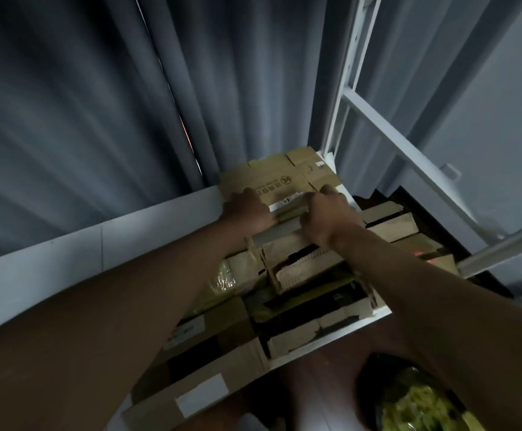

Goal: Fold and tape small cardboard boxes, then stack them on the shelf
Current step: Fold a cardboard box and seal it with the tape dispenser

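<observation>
A small brown cardboard box (284,181) with printed lettering and a white label sits at the far end of a white shelf (331,332), on top of other boxes. My left hand (247,209) grips its near left edge, fingers curled over the top. My right hand (328,213) grips its near right edge the same way. Both arms reach forward over several cardboard boxes (300,269) packed on the shelf below the hands.
Grey curtains (98,104) hang behind and to the left. A white metal shelf frame (346,88) rises at right, with a diagonal bar (409,163). More boxes (393,225) lie on a lower level at right. A bag with yellow-green contents (418,405) sits on the dark floor.
</observation>
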